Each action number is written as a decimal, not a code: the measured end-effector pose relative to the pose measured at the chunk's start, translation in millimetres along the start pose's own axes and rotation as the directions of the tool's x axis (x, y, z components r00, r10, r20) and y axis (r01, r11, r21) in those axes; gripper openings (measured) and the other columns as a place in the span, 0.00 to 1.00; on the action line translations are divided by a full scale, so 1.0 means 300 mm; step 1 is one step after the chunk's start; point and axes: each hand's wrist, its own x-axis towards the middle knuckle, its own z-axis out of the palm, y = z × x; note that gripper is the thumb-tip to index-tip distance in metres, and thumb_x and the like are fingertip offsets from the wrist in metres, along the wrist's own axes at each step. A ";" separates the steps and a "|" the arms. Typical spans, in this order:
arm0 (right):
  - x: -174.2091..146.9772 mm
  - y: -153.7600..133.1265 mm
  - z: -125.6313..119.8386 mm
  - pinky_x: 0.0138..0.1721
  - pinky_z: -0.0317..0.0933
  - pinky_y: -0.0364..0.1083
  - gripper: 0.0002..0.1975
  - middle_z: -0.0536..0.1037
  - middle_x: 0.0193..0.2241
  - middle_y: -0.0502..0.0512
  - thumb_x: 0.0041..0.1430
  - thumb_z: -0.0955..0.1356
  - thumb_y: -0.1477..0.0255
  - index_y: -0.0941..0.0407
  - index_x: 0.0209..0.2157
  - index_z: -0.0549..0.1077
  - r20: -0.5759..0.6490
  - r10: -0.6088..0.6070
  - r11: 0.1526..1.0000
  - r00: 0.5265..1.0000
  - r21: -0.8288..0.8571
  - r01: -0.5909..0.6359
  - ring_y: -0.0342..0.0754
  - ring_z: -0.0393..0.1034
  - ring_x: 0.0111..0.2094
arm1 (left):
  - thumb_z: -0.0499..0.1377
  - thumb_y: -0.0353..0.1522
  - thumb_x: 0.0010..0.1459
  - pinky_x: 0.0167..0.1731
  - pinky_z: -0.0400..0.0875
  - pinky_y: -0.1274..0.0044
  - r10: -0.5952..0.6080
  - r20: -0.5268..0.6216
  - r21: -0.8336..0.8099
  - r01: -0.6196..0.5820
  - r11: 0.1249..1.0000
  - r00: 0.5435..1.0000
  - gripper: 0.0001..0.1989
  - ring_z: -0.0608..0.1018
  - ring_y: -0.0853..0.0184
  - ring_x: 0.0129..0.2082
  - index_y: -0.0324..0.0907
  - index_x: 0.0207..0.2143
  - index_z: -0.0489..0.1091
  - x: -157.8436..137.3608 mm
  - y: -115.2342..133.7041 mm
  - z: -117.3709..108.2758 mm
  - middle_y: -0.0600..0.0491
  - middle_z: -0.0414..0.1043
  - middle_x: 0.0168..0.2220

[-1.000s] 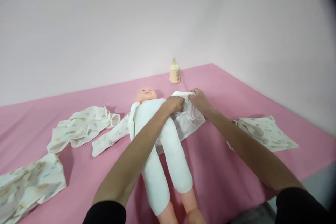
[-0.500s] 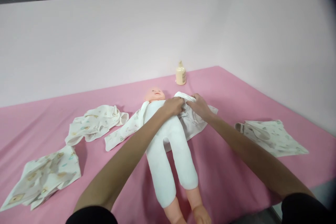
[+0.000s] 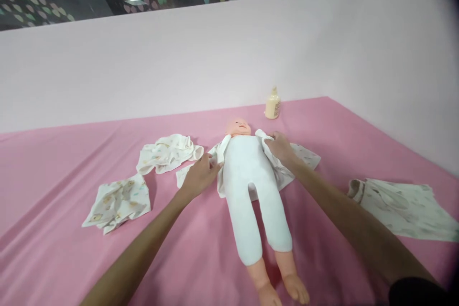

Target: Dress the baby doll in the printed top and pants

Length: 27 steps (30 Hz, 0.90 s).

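A baby doll point(image 3: 247, 165) with a white cloth body lies on its back, feet towards me. Spread under and beside its torso is a white printed baby shirt point(image 3: 304, 154), its front open and its sleeves out to both sides. On the doll's left side in view, my left hand point(image 3: 201, 174) has its fingers closed at the shirt's edge near the sleeve. My right hand point(image 3: 281, 147) pinches the shirt's other front edge by the doll's shoulder. The fabric hides some of the fingertips.
Pink cloth point(image 3: 179, 258) covers the table, with a white wall point(image 3: 161, 67) behind. A cream pump bottle point(image 3: 272, 106) stands beyond the doll's head. Printed baby clothes lie left, one crumpled point(image 3: 168, 153) and one folded point(image 3: 120, 203); another folded garment point(image 3: 401, 205) lies right.
My left hand has moved from the shirt's right side across the doll to its left edge. My right hand stays at the right side. The view has shifted left.
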 end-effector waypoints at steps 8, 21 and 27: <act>-0.074 -0.025 -0.032 0.44 0.58 0.46 0.17 0.77 0.48 0.59 0.56 0.64 0.69 0.58 0.47 0.72 0.040 -0.093 0.990 0.995 -0.103 0.097 0.52 0.69 0.47 | 0.54 0.41 0.60 0.34 0.69 0.75 0.009 0.056 -0.496 0.020 0.868 0.998 0.10 0.75 0.67 0.28 0.45 0.39 0.60 -0.065 0.039 0.004 0.60 0.69 0.24; -0.190 0.008 -0.227 0.26 0.55 0.44 0.09 0.70 0.24 0.50 0.57 0.66 0.64 0.55 0.28 0.67 0.404 -0.001 0.989 0.915 0.132 -0.058 0.45 0.64 0.24 | 0.56 0.38 0.59 0.30 0.64 0.79 -0.009 -0.057 -0.627 -0.029 0.778 0.998 0.07 0.71 0.71 0.28 0.45 0.33 0.65 -0.078 0.089 0.008 0.59 0.68 0.27; -0.256 -0.130 -0.095 0.22 0.52 0.42 0.13 0.62 0.19 0.44 0.57 0.66 0.66 0.53 0.25 0.58 0.455 -0.136 0.983 0.880 0.174 0.062 0.41 0.58 0.19 | 0.57 0.38 0.58 0.19 0.56 0.82 0.017 -0.022 -0.677 -0.028 0.735 1.000 0.07 0.64 0.74 0.19 0.45 0.35 0.64 -0.080 0.172 0.015 0.60 0.65 0.21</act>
